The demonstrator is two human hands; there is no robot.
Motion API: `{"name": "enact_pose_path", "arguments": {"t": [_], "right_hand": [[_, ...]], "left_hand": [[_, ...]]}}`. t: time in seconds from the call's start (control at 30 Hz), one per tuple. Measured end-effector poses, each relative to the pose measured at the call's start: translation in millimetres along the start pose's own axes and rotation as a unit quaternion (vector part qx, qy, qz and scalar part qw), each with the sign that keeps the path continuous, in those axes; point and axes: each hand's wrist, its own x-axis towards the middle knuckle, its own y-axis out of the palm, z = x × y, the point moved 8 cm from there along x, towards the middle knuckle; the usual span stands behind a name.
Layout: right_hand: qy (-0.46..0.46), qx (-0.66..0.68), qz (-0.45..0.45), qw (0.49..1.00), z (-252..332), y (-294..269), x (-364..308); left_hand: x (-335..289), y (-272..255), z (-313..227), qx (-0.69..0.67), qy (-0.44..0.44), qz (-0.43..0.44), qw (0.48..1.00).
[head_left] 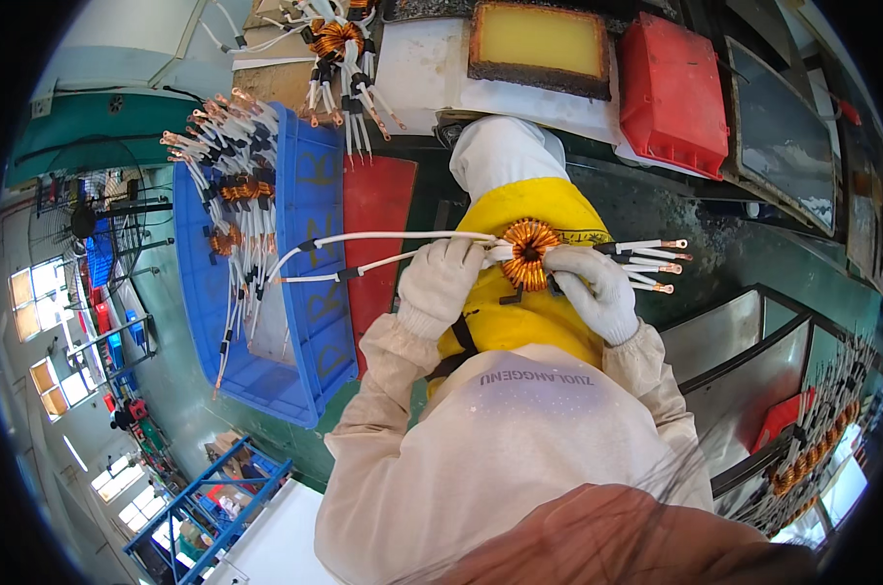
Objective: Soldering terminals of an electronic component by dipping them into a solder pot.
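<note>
A toroidal coil [529,255] of copper wire is held over my lap, above a yellow apron [549,327]. White-sleeved leads [393,235] run left from it towards a blue crate, with black bands along them. Shorter leads on its right end in copper lugs [671,266]. My gloved left hand [443,283] is closed around the leads just left of the coil; its fingertips are partly hidden. My gloved right hand [597,291] grips the coil's right side, with its fingers bent at the edge and near the short leads.
At my left the blue crate [315,263] holds several similar coils with leads [242,185]. Another coil [336,41] lies on the bench ahead, left of a tray [539,84] of yellow material and a red bin [671,97]. More coils [817,453] lie at the right.
</note>
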Motion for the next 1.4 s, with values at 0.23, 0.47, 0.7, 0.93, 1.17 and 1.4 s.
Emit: {"name": "enact_pose_path", "arguments": {"t": [0.23, 0.47, 0.7, 0.93, 1.17, 1.4], "right_hand": [[-0.121, -0.209, 0.041, 0.97, 44.7, 4.4, 19.2], [-0.047, -0.268, -0.004, 0.962, 13.0, 7.0, 53.0], [-0.055, -0.256, -0.013, 0.965, 10.0, -0.2, 62.0], [-0.035, -0.223, 0.006, 0.974, 15.0, -0.4, 64.1], [-0.048, -0.248, -0.004, 0.968, 12.7, 3.2, 59.3], [-0.015, -0.213, -0.042, 0.976, 0.3, -2.1, 60.5]], "left_hand": [[41.4, -40.8, 0.7, 0.062, 0.062, 0.061, 0.994], [84.5, -102.5, -21.3, 0.028, 0.11, -0.091, 0.989], [40.5, -38.2, -2.3, -0.369, 0.008, 0.135, 0.92], [27.5, 10.2, 63.5, -0.806, -0.23, -0.12, 0.532], [94.7, -0.6, 59.5, -0.836, -0.169, -0.304, 0.424], [126.6, 36.8, 73.4, -0.949, -0.04, -0.234, 0.207]]}}
